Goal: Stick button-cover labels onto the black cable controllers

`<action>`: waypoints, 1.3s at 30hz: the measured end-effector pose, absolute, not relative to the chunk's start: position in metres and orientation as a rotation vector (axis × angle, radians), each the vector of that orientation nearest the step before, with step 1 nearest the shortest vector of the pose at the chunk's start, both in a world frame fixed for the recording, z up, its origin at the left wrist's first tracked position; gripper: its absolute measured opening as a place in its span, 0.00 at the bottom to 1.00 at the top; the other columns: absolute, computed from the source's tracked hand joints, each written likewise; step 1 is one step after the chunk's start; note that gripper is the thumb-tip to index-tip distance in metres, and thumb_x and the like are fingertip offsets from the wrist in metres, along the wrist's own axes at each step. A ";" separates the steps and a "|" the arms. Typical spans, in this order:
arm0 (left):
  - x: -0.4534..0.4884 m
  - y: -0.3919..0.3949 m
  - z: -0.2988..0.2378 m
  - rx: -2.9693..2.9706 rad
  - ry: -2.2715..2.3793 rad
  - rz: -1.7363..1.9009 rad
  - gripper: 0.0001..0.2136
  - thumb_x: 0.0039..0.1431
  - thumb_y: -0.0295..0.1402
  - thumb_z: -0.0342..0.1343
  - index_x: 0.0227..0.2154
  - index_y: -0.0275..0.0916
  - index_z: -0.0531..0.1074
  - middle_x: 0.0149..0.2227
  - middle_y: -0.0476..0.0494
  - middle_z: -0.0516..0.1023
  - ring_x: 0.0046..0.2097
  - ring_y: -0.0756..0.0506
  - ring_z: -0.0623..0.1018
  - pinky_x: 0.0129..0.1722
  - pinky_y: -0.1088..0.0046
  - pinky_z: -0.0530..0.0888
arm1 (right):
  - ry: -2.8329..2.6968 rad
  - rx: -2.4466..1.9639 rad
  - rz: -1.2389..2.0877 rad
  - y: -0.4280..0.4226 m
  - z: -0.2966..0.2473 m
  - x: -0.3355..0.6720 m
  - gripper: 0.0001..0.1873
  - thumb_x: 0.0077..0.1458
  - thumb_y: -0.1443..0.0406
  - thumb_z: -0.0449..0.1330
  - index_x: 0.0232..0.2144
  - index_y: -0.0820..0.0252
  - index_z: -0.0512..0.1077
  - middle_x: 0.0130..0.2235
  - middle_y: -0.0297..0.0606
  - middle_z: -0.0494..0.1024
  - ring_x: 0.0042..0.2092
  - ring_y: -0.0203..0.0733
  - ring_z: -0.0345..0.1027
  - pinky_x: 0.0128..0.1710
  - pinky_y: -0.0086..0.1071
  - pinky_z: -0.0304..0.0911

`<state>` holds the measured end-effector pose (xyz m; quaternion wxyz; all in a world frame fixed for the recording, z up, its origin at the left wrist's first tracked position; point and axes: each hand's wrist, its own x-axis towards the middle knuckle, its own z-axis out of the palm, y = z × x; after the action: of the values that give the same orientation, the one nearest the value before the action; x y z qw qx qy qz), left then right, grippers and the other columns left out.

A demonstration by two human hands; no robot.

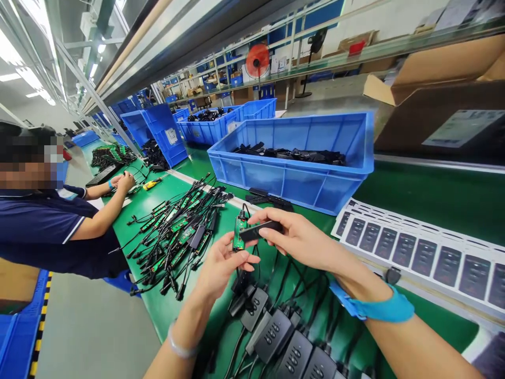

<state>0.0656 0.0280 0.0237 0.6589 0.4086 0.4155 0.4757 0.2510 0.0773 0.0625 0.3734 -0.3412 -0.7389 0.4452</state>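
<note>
Over the green bench, my left hand [224, 263] pinches a small green circuit board [239, 231] with a black cable at its top end. Between the fingers and thumb of my right hand [290, 234] is a black plastic casing piece [258, 230]. Its near end overlaps the board's right side; whether they touch, I cannot tell. Left of my hands lies a heap of cabled circuit boards [177, 226], a black casing [197, 237] among them. Below, several black cased units with cables [274, 334] lie in a row.
A blue bin [292, 184] of black parts stands behind my hands, with loose black pieces [268, 200] at its foot. Sheets of dark labels [402, 247] lie to the right. At left, a co-worker [51, 221] handles parts near a yellow tool [152, 183]. A cardboard box [442, 100] stands back right.
</note>
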 end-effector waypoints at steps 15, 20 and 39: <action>0.068 0.017 0.030 1.062 0.985 1.003 0.21 0.45 0.30 0.69 0.45 0.36 0.74 0.44 0.40 0.77 0.41 0.42 0.81 0.35 0.75 0.77 | -1.945 -0.812 0.940 0.077 0.049 0.241 0.12 0.55 0.68 0.58 0.42 0.55 0.75 0.39 0.38 0.70 0.32 0.36 0.66 0.28 0.29 0.63; 0.071 0.016 0.028 1.062 0.977 1.041 0.21 0.46 0.33 0.69 0.44 0.36 0.74 0.42 0.41 0.78 0.39 0.44 0.81 0.37 0.74 0.77 | -1.916 -0.814 1.012 0.077 0.044 0.239 0.14 0.55 0.69 0.58 0.44 0.54 0.75 0.39 0.37 0.67 0.32 0.35 0.68 0.28 0.28 0.67; 0.073 0.007 0.024 1.472 1.210 0.992 0.13 0.63 0.40 0.51 0.43 0.37 0.71 0.34 0.42 0.79 0.27 0.49 0.77 0.24 0.77 0.73 | -1.669 -0.754 1.392 0.075 0.038 0.222 0.22 0.59 0.47 0.54 0.29 0.61 0.70 0.28 0.33 0.70 0.29 0.37 0.63 0.32 0.32 0.62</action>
<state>0.0728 0.0069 0.0239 0.4766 0.6024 0.4952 0.4060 0.2217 0.0747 0.0383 0.4086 -0.2991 -0.6622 0.5523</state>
